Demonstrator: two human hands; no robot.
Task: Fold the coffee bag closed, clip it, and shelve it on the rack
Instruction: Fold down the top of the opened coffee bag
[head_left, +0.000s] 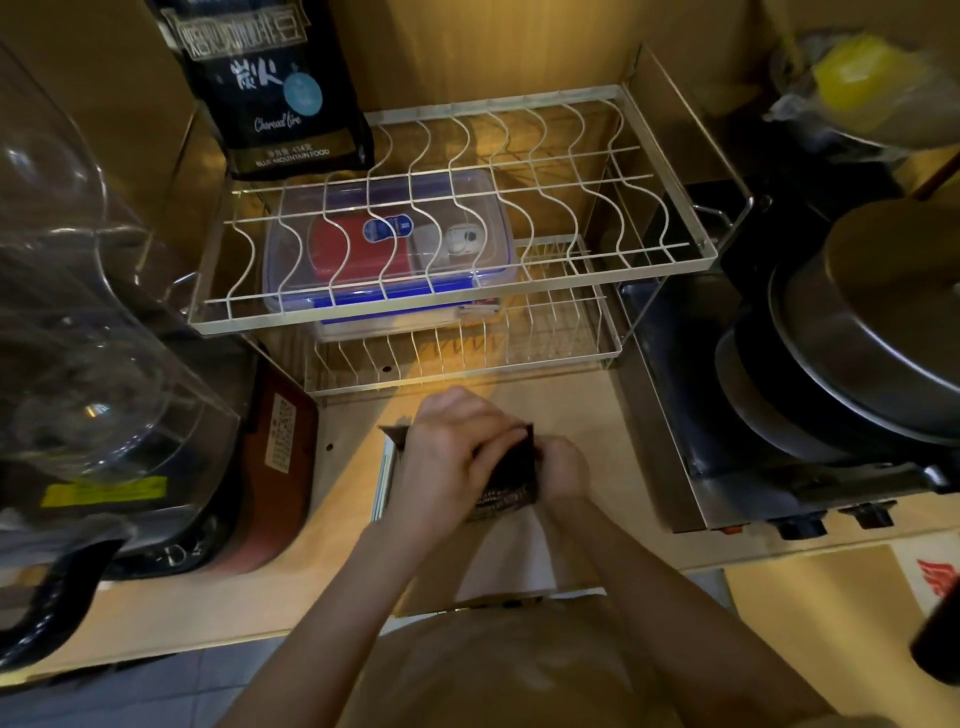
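You're at the fold: near the front edge of the worktop (597, 415), your left hand (447, 457) lies over the top of the small dark coffee bag (511, 470) with its grip closed on the bag's mouth, while your right hand (563, 467) pinches the bag's right edge, grip together on it. No clip shows in either hand or on the worktop, so next you'll need to press the crease flat and hold it with one hand while the other finds the clip. Beyond, the wire rack (457, 218) waits toward the back edge, its top tier bare but for a large black coffee bag (270, 88) at the far left corner.
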